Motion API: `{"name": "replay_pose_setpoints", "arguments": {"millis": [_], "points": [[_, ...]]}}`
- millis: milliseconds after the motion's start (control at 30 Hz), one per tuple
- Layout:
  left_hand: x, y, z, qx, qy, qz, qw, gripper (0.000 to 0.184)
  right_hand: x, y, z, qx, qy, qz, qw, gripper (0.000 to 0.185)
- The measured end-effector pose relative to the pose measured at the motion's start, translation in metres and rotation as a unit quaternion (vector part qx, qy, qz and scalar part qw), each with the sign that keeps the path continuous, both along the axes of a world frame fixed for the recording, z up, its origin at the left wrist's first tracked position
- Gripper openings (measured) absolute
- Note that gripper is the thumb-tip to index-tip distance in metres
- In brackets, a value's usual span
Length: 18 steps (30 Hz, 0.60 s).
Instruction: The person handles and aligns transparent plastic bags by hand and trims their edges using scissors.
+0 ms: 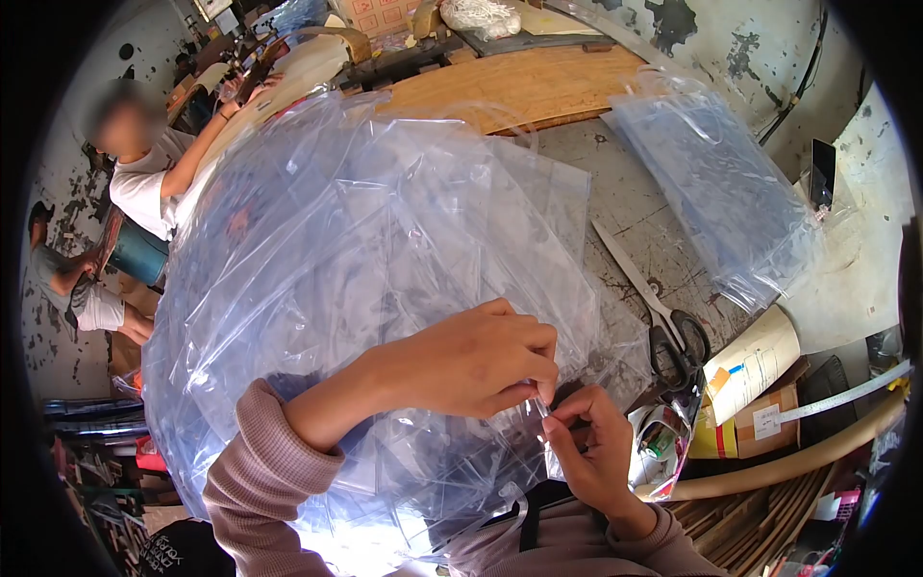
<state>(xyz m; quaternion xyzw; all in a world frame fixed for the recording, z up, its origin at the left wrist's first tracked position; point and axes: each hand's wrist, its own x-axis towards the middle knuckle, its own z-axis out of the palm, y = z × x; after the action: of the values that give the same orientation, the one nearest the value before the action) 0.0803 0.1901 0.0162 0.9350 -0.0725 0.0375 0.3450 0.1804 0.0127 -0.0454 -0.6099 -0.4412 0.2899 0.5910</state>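
A big heap of clear plastic bags (385, 221) spreads in front of me, creased and shiny. Over its near right side my left hand (471, 358) is closed, thumb and fingertips pinching a clear plastic strip (541, 408). Just below and to the right, my right hand (591, 450) pinches at the same strip, so the two sets of fingertips almost meet. The strip's lower end is lost among the fingers and the plastic. Right of the heap lie scissors (663, 322) with black handles, blades partly apart and pointing away from me.
A flat stack of clear bags (716, 183) lies at the table's right, beside a phone (822, 173). A wooden board (510, 85) crosses the far side. Papers (755, 361) and a cardboard box (767, 420) sit at right. At far left another person (149, 163) works; a second person (72, 274) is behind.
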Motion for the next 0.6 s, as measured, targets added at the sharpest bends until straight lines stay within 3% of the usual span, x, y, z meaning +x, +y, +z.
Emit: {"name": "replay_pose_setpoints", "arguments": {"millis": [133, 233, 300, 333, 400, 600], "points": [[0.000, 0.000, -0.001, 0.008, -0.006, 0.002, 1.000, 0.001, 0.003, -0.002, 0.001, -0.011, 0.015, 0.007, 1.000, 0.011], [-0.001, -0.002, -0.003, 0.008, 0.001, 0.009, 1.000, 0.000, 0.016, -0.005, 0.007, 0.018, -0.152, -0.113, 0.982, 0.012], [-0.001, -0.002, -0.004, 0.009, -0.003, 0.008, 1.000, 0.001, 0.034, -0.004, 0.014, 0.033, -0.312, -0.183, 0.932, 0.013], [-0.001, -0.002, -0.004, 0.006, -0.003, 0.008, 1.000, 0.001, 0.040, -0.002, 0.015, 0.037, -0.313, -0.183, 0.931, 0.013], [-0.002, -0.002, -0.002, 0.008, -0.002, 0.009, 1.000, 0.002, 0.050, 0.001, 0.017, -0.011, -0.379, -0.291, 0.878, 0.014], [-0.003, -0.002, -0.005, 0.014, -0.006, 0.003, 1.000, 0.003, 0.070, -0.003, 0.010, -0.087, -0.389, -0.258, 0.880, 0.022]]}}
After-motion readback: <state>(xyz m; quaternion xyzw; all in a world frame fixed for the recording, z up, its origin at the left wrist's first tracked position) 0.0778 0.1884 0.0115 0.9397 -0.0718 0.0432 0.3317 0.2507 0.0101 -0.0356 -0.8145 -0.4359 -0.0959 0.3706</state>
